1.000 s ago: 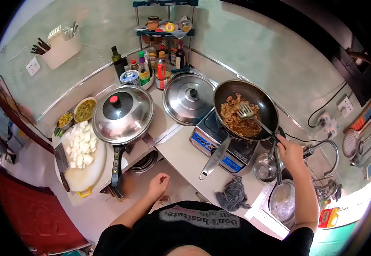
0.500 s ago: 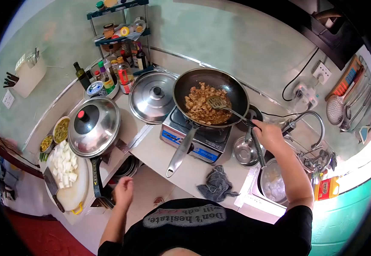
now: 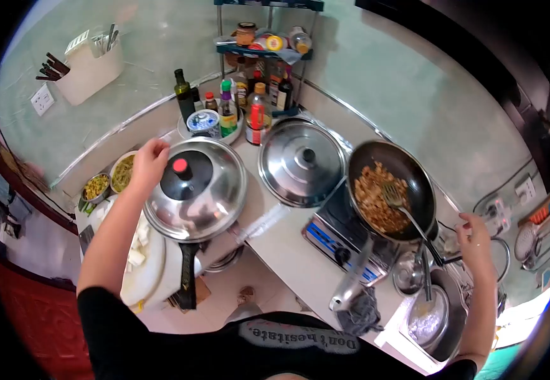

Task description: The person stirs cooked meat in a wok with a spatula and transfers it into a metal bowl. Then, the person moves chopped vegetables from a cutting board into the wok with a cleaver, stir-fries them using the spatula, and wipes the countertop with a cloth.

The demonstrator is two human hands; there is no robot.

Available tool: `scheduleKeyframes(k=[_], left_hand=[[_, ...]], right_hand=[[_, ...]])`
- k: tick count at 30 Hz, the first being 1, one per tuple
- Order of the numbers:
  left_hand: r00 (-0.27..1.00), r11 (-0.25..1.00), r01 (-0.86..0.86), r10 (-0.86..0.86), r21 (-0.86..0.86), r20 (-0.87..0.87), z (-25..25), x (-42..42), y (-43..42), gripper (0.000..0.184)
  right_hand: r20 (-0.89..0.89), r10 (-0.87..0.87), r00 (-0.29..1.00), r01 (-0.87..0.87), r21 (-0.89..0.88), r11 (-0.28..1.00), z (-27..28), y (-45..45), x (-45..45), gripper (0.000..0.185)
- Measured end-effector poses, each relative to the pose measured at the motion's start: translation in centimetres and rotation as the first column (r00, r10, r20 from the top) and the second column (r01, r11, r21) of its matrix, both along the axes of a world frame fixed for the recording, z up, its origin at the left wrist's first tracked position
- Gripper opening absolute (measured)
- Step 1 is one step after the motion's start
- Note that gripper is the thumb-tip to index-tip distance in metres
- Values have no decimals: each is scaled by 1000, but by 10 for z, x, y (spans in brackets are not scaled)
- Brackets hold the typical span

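Note:
My left hand (image 3: 150, 163) is raised beside the domed lid (image 3: 215, 180) of a covered pan, its fingers loosely curled, with nothing visible in them. That lid has a dark glass centre and a red-topped knob. My right hand (image 3: 475, 239) hovers empty with its fingers apart, to the right of the wok (image 3: 418, 183). A slotted spatula (image 3: 409, 215) rests in the wok, its head in browned, chopped meat (image 3: 376, 196) and its black handle over the rim. The wok sits on a portable gas stove (image 3: 325, 231).
A cutting board (image 3: 155, 269) holds white chunks (image 3: 137, 250), partly hidden by my left arm. Small bowls of chopped vegetables (image 3: 96, 186) stand behind. Sauce bottles (image 3: 227, 114), a large lid (image 3: 287, 171), a grey cloth (image 3: 359, 313), a metal bowl (image 3: 406, 278) and a sink (image 3: 455, 316) surround the stove.
My right hand has let go of the spatula, which stays in the wok. My left hand has risen from near the covered pan's handle to beside its lid. The view has turned left.

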State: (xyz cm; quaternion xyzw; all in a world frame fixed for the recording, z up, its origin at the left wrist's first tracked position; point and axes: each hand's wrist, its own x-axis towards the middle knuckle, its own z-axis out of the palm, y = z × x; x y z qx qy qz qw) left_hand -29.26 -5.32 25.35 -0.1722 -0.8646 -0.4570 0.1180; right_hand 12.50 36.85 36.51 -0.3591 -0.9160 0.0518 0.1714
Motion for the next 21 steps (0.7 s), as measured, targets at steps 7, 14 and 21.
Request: scheduleKeyframes(k=[7,14,21], left_hand=[[1000,958,-29,25,-284,-17,-51,-182,66,16],[997,857,-6,43,-516,60,-85,-250,104,21],[993,770,4,-76,-638,-85,-154,-315,105,16]], right_hand=[[76,396,915,-403,116,908,60,-105,-145,15],[254,594,763,-629,79,773,61,-150,-248,15],[111,646,755,-638,349,686,93,-131,-312,17]])
